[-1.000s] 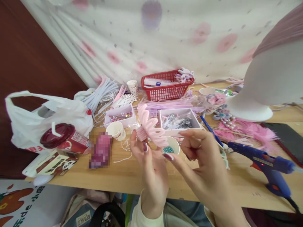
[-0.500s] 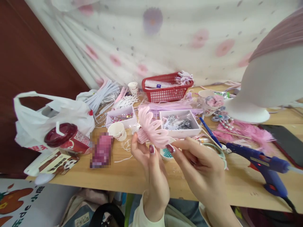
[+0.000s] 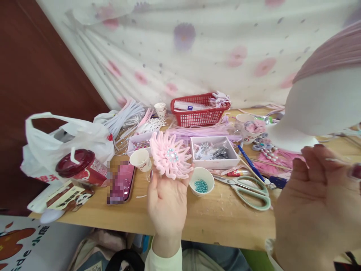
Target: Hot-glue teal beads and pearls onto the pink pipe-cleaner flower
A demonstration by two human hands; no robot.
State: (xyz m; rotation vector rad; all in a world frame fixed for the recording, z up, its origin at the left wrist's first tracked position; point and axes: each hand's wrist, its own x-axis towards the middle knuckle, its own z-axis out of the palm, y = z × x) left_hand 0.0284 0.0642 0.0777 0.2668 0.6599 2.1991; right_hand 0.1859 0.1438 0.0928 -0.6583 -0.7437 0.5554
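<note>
A pink pipe-cleaner flower [image 3: 158,154], with blue and white pearls at its centre, faces up on the fingers of my left hand [image 3: 167,203]. That hand holds it from below, so its back and most of the fingertips are hidden. My right hand [image 3: 313,210] is raised at the far right, close to the camera, its fingers stretched out and nothing seen in it. It covers most of the blue glue gun [image 3: 278,182]. Just right of the left hand stands a paper cup [image 3: 194,190] of teal beads. Scissors [image 3: 262,205] with pale green handles lie between the hands.
Behind are a white box [image 3: 211,163] of silver trimmings, a red basket [image 3: 194,119] and an empty paper cup [image 3: 141,160]. To the left lie a phone [image 3: 124,184], a red drink cup [image 3: 94,169] and a plastic bag [image 3: 67,131]. A white mannequin head [image 3: 318,101] stands right.
My right hand has let go of the flower and moved far right, opening. My left hand has turned the flower from side-on to face up, showing its pearls. The scissors are now uncovered.
</note>
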